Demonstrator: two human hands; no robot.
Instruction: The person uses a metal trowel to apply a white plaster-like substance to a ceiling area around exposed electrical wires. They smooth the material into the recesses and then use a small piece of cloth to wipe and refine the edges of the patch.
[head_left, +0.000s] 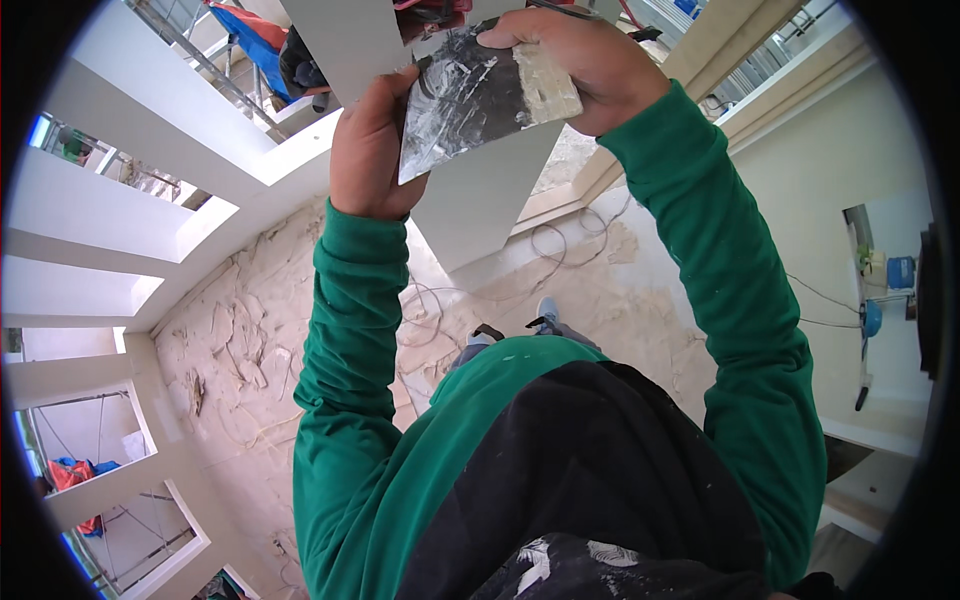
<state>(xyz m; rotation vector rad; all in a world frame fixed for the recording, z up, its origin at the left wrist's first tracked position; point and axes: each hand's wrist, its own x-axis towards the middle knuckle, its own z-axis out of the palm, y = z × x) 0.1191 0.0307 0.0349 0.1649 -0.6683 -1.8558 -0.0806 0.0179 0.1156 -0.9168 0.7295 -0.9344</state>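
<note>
A flat, dark plate (468,95) smeared with white plaster is held up at the top of the head view. Along its right side runs a cream-coloured band of what looks like putty (548,85). My left hand (372,150) is closed round the left edge, thumb near the top corner. My right hand (605,65) grips the upper right side, its thumb over the top edge. Most of the fingers of both hands are hidden behind the plate. Whether this is one piece or two overlapping ones, I cannot tell.
Below me the floor (225,345) is strewn with torn, pale sheeting, and a loose cable (560,245) coils near my feet. A pale flat panel or pillar (480,205) stands just beyond the plate. Framed openings line the left, with scaffold poles (205,65) outside. Blue items hang at the right.
</note>
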